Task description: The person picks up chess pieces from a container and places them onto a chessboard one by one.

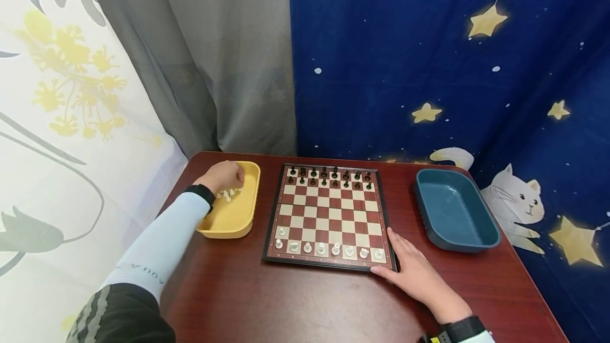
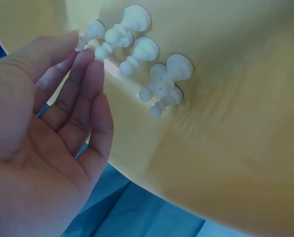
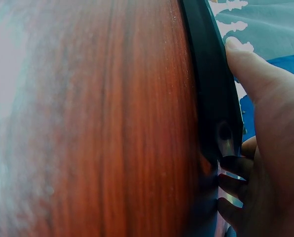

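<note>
My left hand (image 1: 223, 176) reaches into the yellow tray (image 1: 248, 216). Its thumb and fingertips pinch a white pawn (image 2: 93, 30) by the head end. More white pawns (image 2: 146, 50) lie on their sides just beyond the fingers. Around the near right corner of the chessboard (image 1: 329, 216), my right hand (image 1: 412, 271) has its thumb along the front edge and its fingers down the right edge. White pieces (image 1: 321, 248) line the board's near row, with one white pawn (image 1: 281, 232) before them at the left. Black pieces (image 1: 324, 172) fill the two far rows.
A blue tray (image 1: 457, 210) stands to the right of the board. All of it rests on a dark red-brown wooden table (image 1: 305, 300). Grey and blue curtains (image 1: 362, 68) hang behind the table, and a white patterned one (image 1: 71, 173) at the left.
</note>
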Tool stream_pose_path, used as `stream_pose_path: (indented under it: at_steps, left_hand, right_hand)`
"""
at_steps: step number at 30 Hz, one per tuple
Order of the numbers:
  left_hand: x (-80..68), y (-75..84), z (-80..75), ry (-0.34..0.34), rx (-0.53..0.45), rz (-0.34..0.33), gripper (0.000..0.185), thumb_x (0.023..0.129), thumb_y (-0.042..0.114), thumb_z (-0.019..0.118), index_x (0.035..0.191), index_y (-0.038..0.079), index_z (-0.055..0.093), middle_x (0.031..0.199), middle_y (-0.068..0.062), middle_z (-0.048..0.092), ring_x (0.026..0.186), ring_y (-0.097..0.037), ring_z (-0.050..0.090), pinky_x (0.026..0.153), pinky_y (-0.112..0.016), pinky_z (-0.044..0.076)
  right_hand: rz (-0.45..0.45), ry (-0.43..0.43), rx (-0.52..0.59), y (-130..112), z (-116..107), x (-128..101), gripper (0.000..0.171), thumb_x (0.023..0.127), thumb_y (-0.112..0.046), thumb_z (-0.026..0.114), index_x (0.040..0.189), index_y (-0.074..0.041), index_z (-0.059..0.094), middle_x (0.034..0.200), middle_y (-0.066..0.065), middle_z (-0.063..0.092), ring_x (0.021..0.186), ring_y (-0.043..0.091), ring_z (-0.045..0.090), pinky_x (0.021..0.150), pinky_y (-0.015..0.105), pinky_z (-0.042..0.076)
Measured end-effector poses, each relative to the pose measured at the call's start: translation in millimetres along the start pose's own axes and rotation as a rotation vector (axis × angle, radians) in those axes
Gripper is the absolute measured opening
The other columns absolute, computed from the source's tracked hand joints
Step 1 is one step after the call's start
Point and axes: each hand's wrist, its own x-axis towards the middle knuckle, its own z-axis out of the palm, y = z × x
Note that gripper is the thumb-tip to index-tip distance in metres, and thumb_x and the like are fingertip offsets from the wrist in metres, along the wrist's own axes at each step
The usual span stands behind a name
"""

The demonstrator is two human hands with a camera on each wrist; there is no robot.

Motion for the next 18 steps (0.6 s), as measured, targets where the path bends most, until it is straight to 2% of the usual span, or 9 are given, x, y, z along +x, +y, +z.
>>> stream_pose_path:
  at_steps: [11,18]
  left_hand:
    - [0.8,-2.4,6.6,0.042,0.025,-0.01,0.032,0.096,0.008,0.078,0.07,0.018,0.063,0.069,0.003,0.053,0.072,-0.019,0.053,0.075,-0.039,0.043]
    - [-7.1,-1.6,0.5,0.091,0.015,-0.012,0.028,0.097,0.007,0.076,0.073,0.019,0.067,0.072,0.0,0.054,0.076,-0.023,0.054,0.074,-0.041,0.043]
  right_hand:
    - [-0.008,0.005,-0.013,1.1,0.1,0.9,0.121,0.092,-0.078,0.072,0.172,0.002,0.028,0.17,0.028,0.041,0.155,0.051,0.039,0.119,0.071,0.036]
    - [-0.013,0.008,-0.015,1.0,0.6,0.9,0.121,0.092,-0.077,0.073,0.172,0.002,0.028,0.17,0.029,0.042,0.155,0.051,0.04,0.119,0.072,0.036]
